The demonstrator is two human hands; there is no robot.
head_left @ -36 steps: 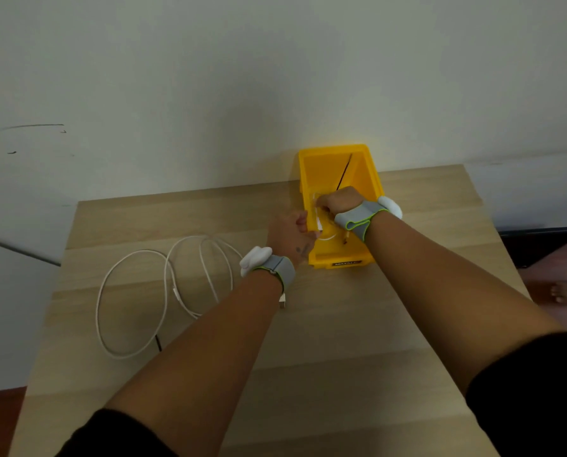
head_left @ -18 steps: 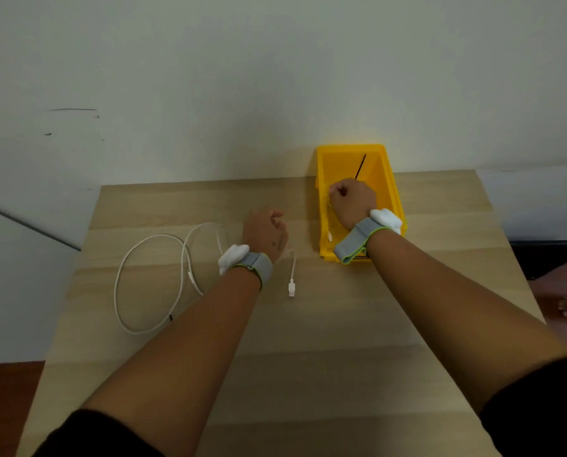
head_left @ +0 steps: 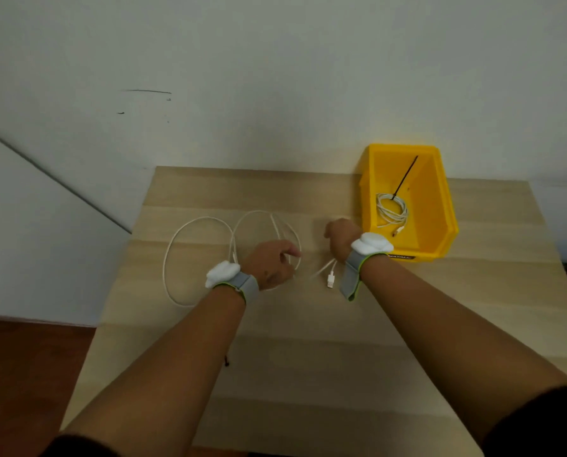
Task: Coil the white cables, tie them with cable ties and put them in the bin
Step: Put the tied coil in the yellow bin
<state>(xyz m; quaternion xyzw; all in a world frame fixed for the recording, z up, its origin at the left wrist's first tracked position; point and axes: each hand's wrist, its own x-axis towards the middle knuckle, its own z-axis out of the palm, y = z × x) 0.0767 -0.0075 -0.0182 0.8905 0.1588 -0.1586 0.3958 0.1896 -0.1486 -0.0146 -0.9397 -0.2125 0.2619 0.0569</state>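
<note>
A loose white cable [head_left: 176, 245] lies in wide loops on the wooden table [head_left: 308, 357], left of centre. My left hand [head_left: 270, 263] rests over its right loop with fingers curled around a strand. My right hand [head_left: 341, 237] is a fist just left of the yellow bin [head_left: 440, 225]; the cable's end with its white connector [head_left: 331, 278] hangs below it. Inside the bin lies a coiled white cable [head_left: 392, 211], tied, with a black cable tie's tail [head_left: 407, 174] sticking up. A black tip of another tie [head_left: 226, 362] peeks from under my left forearm.
The bin stands at the table's back right, against the pale wall [head_left: 275, 77]. The table's left edge drops to a reddish floor [head_left: 28, 374], with a white panel [head_left: 28, 225] beyond. Both wrists wear grey bands with white pads.
My right hand has let go of the coiled cable in the bin and moved left out of it to the loose cable's end. My left hand went left onto the loops. The view has shifted left.
</note>
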